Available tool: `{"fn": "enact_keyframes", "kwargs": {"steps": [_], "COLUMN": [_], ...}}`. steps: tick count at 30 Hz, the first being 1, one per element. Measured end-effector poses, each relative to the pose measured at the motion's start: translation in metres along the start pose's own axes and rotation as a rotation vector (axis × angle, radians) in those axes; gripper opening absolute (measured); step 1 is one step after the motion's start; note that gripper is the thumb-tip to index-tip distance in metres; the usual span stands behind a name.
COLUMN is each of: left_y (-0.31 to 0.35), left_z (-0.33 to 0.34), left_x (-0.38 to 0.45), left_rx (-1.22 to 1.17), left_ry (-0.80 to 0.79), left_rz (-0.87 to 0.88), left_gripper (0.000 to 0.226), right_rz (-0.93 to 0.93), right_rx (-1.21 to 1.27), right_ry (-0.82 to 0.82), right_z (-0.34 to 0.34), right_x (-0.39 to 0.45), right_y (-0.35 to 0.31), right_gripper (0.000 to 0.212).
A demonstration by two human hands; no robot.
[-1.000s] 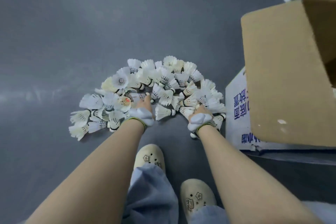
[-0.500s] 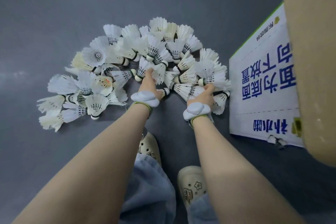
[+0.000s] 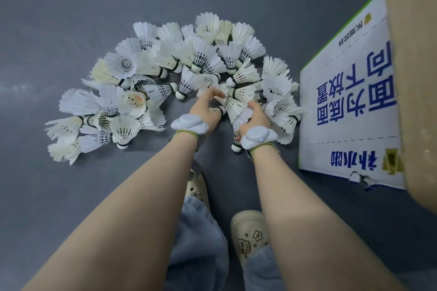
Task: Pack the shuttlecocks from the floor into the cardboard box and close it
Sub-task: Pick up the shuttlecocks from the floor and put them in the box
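- Our left hand [image 3: 205, 108] reaches into the near middle of the shuttlecocks [image 3: 179, 71], fingers bent and thumb pointing far; a cork-tipped one lies right under the palm, but we cannot tell if the fingers actually grip it.
- Our right hand [image 3: 254, 114] is curled round a bunch of feather skirts, holding several shuttlecocks at the pile's right end.
- Both wrists carry a smooth, rounded pale-grey wrist device [image 3: 190, 125], held by a thin green-edged band.
- The shuttlecocks lie in a fan-shaped heap on the matte grey floor [image 3: 71, 7]: frayed white and cream feathers, round white cork tips, dark bands.
- The cardboard box [image 3: 413, 78] stands at the right, just beside the pile: plain brown flap near us, glossy white printed panel [image 3: 350, 106] with blue characters and green edge.
- Near edge: cream perforated clogs [image 3: 248, 236], soft light-blue trouser legs [image 3: 201, 238].
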State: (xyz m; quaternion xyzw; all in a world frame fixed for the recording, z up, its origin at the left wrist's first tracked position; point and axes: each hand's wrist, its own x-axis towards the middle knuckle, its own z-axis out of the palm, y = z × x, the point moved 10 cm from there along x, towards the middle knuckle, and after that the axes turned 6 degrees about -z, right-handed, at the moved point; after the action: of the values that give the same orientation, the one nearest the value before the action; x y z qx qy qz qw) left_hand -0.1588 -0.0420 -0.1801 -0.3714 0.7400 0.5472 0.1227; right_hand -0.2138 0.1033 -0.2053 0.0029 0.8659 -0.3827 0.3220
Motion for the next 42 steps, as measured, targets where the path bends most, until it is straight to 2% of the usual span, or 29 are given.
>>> {"fn": "enact_keyframes", "kwargs": {"steps": [3,6,11,13,16,18,19,20,21,23,26,29,34,37,40,42], "left_y": [0.0,-0.01,-0.011,-0.008,0.001,0.007,0.011,0.014,0.014,0.016,0.012,0.012,0.013,0.013,-0.008,-0.027], "left_z": [0.02,0.02,0.012,0.01,0.009,0.009,0.007,0.006,0.004,0.002,0.012,0.018,0.015,0.006,-0.008,-0.021], "left_x": [0.009,0.016,0.012,0.01,-0.001,-0.012,-0.016,-0.021,-0.026,-0.035,-0.047,-0.063,-0.093,-0.104,-0.101,-0.096], "left_rx": [0.171,0.315,0.366,0.371,0.403,0.411,0.4,0.371,0.34,0.284,0.191,0.141,0.03,0.143,0.354,0.455], "left_ry": [-0.147,-0.123,-0.041,-0.041,-0.05,-0.059,-0.048,-0.029,-0.004,0.028,-0.017,-0.005,0.069,0.115,0.166,0.201], "left_rz": [0.037,-0.056,-0.053,-0.06,-0.043,-0.02,-0.011,-0.008,-0.008,-0.014,-0.054,-0.084,-0.103,-0.043,-0.076,-0.132], "left_gripper": [0.071,0.081,0.075,0.074,0.074,0.062,0.051,0.043,0.04,0.042,0.045,0.044,0.045,0.043,0.064,0.068], "right_rz": [0.009,0.036,0.052,0.042,0.012,0.01,0.014,0.004,-0.001,-0.038,-0.068,-0.097,-0.109,-0.105,-0.08,-0.056], "right_rx": [0.029,0.078,0.085,-0.015,-0.141,-0.168,-0.188,-0.205,-0.217,-0.195,-0.197,-0.156,-0.08,-0.161,-0.166,-0.142], "right_ry": [-0.012,-0.012,-0.015,-0.021,-0.032,-0.035,-0.047,-0.064,-0.078,-0.073,-0.122,-0.125,-0.102,-0.131,-0.139,-0.138], "right_z": [0.003,0.006,0.006,0.003,-0.005,-0.01,-0.011,-0.012,-0.012,-0.016,-0.015,-0.02,-0.026,-0.022,-0.018,-0.015], "right_x": [-0.001,-0.002,-0.006,-0.008,-0.018,-0.026,-0.029,-0.034,-0.04,-0.051,-0.069,-0.09,-0.117,-0.124,-0.119,-0.113], "right_y": [-0.003,-0.002,-0.005,-0.007,-0.011,-0.014,-0.015,-0.018,-0.019,-0.028,-0.037,-0.049,-0.047,-0.041,-0.03,-0.025], "right_gripper": [0.066,0.064,0.066,0.062,0.044,0.051,0.047,0.034,0.019,0.012,0.024,0.047,0.039,0.039,0.042,0.046]}}
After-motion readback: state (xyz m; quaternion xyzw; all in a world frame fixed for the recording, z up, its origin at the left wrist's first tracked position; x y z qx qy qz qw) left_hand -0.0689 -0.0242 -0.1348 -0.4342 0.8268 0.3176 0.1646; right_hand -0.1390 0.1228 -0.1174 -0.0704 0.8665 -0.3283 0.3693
